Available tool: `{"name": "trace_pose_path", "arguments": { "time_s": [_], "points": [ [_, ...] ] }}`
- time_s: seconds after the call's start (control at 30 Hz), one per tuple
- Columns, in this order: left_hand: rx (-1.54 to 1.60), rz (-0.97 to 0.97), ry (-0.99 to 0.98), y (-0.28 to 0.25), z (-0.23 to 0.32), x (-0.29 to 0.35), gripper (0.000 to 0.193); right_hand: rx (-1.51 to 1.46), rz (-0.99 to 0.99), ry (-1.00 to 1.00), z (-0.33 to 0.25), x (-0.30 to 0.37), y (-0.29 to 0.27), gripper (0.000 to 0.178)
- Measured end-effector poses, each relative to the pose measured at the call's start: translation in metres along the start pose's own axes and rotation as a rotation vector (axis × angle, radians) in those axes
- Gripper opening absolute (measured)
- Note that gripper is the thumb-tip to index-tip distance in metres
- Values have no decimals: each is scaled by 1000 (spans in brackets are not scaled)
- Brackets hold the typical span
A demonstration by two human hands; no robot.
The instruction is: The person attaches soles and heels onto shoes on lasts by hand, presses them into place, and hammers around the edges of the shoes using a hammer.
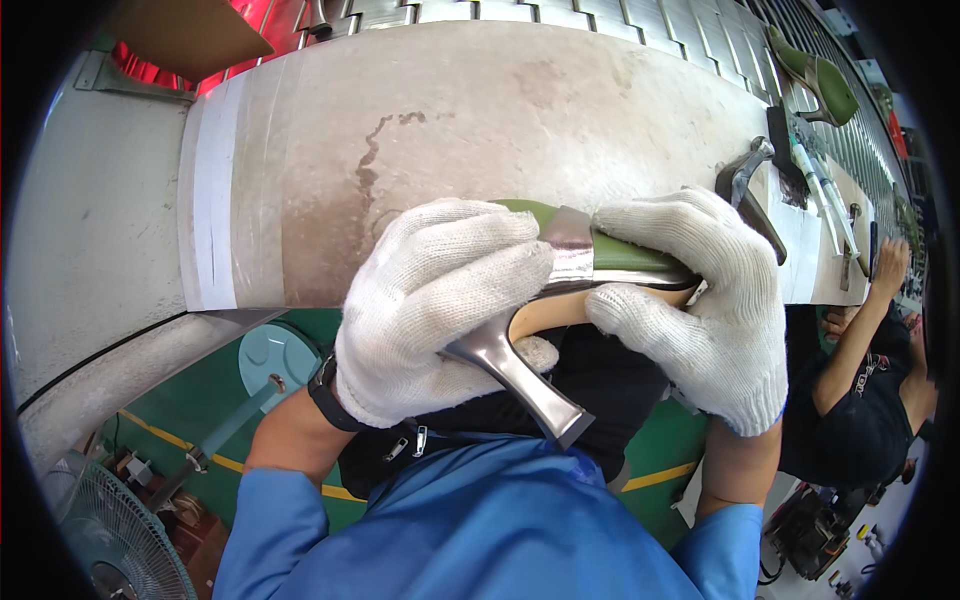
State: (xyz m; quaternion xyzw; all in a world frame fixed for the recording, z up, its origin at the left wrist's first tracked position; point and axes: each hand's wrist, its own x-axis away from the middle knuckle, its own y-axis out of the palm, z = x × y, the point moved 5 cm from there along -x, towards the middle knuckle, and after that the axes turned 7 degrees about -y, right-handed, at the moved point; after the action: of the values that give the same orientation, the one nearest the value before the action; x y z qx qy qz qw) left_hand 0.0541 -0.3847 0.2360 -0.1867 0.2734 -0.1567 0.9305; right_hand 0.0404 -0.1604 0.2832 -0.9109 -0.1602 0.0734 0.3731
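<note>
Between my two gloved hands is a high-heeled shoe [640, 256], held on its side over the table's near edge. Its upper is green with a metallic silver-bronze band, the inner side is tan, and a shiny metallic heel points down toward my lap. My left hand [440, 300], in a white knit glove, wraps the heel end, fingers over the top and thumb beneath. At the shoe's other end my right hand [705, 295], gloved alike, grips with fingers on the green part and thumb on the tan side. The gloves hide both ends of the shoe.
The stained worktable [480, 110] spreads ahead, with a slatted metal conveyor [590, 18] behind it. At its right lie a hammer [750, 190], a black brush [785, 160] and syringe-like tubes [825, 195]. Another green shoe [815, 75] is at far right. A co-worker [850, 400] sits right; a fan [120, 540] stands lower left.
</note>
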Motion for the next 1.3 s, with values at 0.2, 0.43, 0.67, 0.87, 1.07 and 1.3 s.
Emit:
{"name": "trace_pose_path", "arguments": {
  "time_s": [0.2,0.43,0.67,0.87,1.07,1.3],
  "points": [
    [-9,11,35,3,-1,5,70,1,-135,81,-16,-15,3,51],
    [-402,208,59,38,6,21,81,462,-88,-314,-33,-17,5,58],
    [-424,-139,-16,36,20,4,87,262,766,-108,102,33,-43,37],
    [-397,-283,-134,48,25,-58,88,585,691,-127,122,41,-33,39],
    [-303,-423,-176,78,17,-95,92,565,421,50,117,55,-30,55],
    [-243,-373,-139,79,19,-97,92,-506,478,-19,87,71,-31,32]
  ]
}}
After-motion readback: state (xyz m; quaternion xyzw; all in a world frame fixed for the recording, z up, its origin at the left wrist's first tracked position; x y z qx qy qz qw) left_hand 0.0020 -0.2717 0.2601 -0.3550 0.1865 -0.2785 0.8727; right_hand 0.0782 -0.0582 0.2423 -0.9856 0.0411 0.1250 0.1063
